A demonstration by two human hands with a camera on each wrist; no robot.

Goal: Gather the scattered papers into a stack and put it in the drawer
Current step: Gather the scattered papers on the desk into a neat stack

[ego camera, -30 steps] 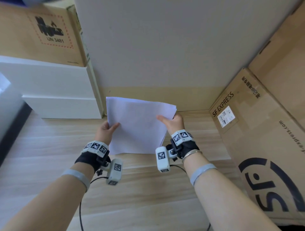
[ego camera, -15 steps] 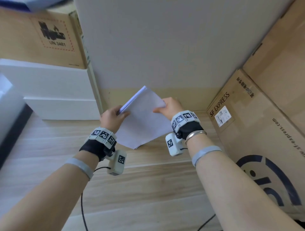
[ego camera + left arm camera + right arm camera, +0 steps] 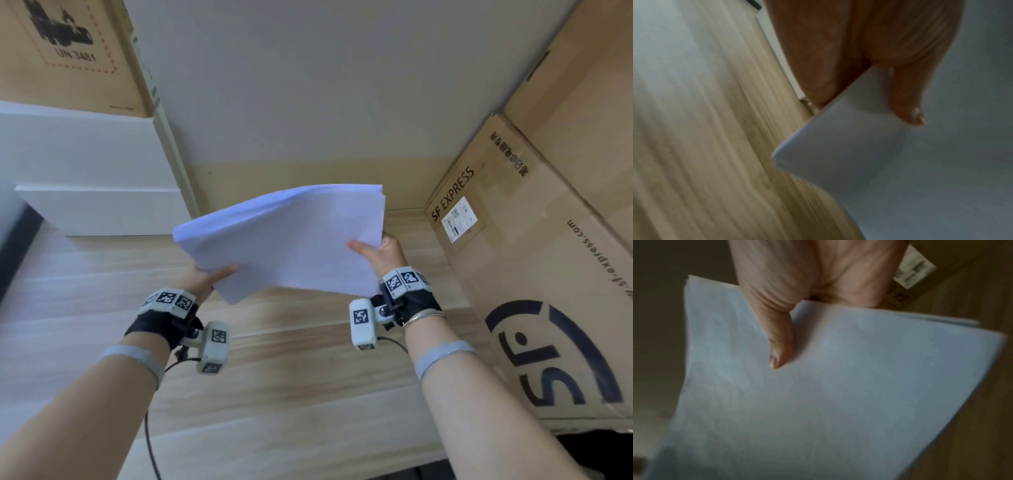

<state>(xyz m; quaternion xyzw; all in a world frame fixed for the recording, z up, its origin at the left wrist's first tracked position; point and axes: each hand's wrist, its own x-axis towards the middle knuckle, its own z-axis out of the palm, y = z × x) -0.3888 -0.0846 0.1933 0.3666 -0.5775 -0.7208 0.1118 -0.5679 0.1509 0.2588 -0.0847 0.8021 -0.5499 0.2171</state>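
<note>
A stack of white papers hangs in the air above the wooden floor, held between both hands. My left hand pinches its near left corner, thumb on top; the left wrist view shows that thumb pressed on the paper stack. My right hand pinches the right edge, and the right wrist view has its thumb lying across the top sheet of the paper stack. The sheets' far edges are slightly uneven. No open drawer is visible.
White drawer-like units stand at the left against the wall. A cardboard box sits on top of them. Large SF Express cartons line the right side. The wooden floor stretches below my forearms.
The stack stood tilted on edge between my hands half a second ago; it now lies flatter and is held wider apart. Both hands kept their grip throughout.
</note>
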